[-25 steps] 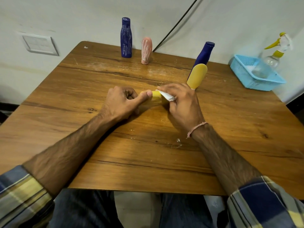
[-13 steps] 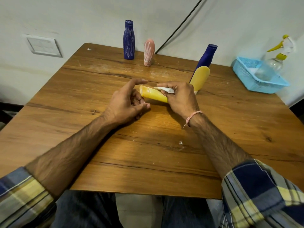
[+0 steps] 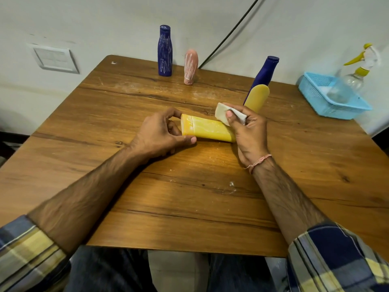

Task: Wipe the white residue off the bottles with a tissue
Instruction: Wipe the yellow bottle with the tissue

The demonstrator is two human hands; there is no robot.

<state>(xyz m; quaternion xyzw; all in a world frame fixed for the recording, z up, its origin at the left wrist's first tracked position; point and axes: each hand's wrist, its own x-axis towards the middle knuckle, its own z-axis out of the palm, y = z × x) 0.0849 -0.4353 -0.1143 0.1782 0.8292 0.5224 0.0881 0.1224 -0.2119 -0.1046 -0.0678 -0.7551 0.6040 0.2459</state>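
A yellow bottle (image 3: 207, 129) lies on its side in the middle of the wooden table (image 3: 189, 197), with faint white streaks near its cap end. My left hand (image 3: 162, 134) pinches that cap end between thumb and fingers. My right hand (image 3: 246, 131) holds a folded white tissue (image 3: 226, 113) over the bottle's other end. At the back stand a dark blue bottle (image 3: 165, 51) and a pink bottle (image 3: 191, 67), both streaked white. To the right stand another blue bottle (image 3: 265, 72) and a second yellow bottle (image 3: 257, 98).
A light blue basket (image 3: 328, 102) sits at the table's right rear corner with a clear spray bottle (image 3: 353, 76) in it. A black cable (image 3: 229, 32) runs up the wall. White smears and crumbs mark the tabletop.
My left hand has closed back onto the bottle's cap end after opening. My right hand slid with the tissue toward the bottle's right end, baring most of the yellow body.
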